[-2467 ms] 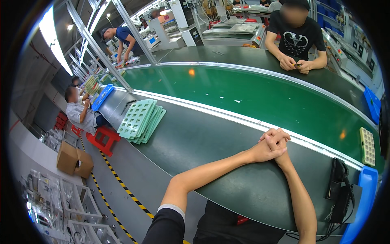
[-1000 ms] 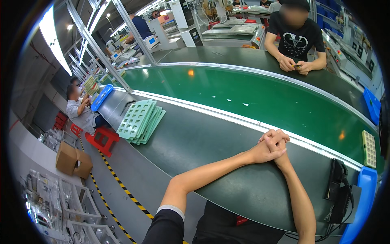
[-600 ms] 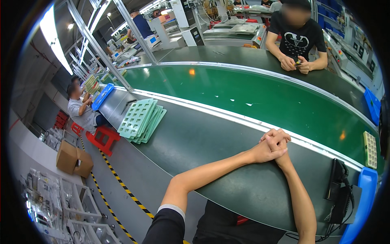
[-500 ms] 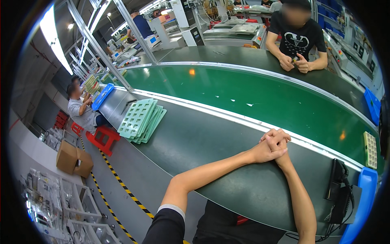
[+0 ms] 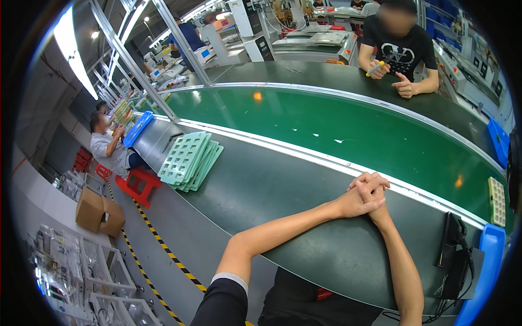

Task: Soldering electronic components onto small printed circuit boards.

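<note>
My left hand and my right hand are clasped, fingers interlaced, above the dark worktop close to the metal rail of the belt. No object shows between them, though the palms are hidden. A stack of pale green trays with rectangular pockets lies on the worktop to the left, well away from my hands. On the right are a black device and a black box with cables.
Beyond the rail runs a green conveyor belt with small white scraps. A co-worker opposite holds a yellow pen-like tool. Blue trays and a cream pocketed tray stand at the right. A red stool is at the left.
My clasped hands have stayed in place. The white scraps have shifted slightly right with the belt. The co-worker opposite has parted their hands and raised the yellow tool in one.
</note>
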Demonstrator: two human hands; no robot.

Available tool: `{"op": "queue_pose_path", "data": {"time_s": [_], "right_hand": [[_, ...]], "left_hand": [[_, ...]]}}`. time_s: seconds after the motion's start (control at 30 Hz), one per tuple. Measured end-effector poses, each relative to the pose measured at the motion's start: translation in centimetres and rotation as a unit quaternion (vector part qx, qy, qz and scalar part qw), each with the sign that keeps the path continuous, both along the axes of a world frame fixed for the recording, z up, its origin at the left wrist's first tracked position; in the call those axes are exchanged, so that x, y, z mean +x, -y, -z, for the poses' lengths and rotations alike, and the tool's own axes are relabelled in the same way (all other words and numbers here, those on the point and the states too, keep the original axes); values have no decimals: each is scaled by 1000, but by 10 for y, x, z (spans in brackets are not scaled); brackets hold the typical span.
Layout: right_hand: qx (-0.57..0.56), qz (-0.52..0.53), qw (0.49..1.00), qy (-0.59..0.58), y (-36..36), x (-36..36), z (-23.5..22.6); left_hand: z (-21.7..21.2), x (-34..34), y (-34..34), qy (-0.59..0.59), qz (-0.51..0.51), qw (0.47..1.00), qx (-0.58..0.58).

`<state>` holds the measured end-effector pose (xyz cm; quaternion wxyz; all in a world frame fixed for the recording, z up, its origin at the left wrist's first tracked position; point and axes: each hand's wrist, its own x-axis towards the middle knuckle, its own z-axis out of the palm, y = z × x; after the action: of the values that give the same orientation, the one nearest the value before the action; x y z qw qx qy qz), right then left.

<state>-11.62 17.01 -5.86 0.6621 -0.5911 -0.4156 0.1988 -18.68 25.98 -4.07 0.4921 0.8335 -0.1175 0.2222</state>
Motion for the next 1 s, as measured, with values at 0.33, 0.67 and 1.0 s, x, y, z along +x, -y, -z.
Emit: {"op": "queue_pose_path", "data": {"time_s": [0.33, 0.67, 1.0], "right_hand": [[4, 3, 1000, 3, 3, -2, -6], [5, 1, 1000, -5, 4, -8, -17], [-5, 10, 1000, -3, 2, -8, -13]], "left_hand": [[-6, -5, 4, -59, 4, 998, -21], [9, 7, 1, 18, 17, 1000, -13], [6, 1, 0, 9, 7, 1000, 3]]}}
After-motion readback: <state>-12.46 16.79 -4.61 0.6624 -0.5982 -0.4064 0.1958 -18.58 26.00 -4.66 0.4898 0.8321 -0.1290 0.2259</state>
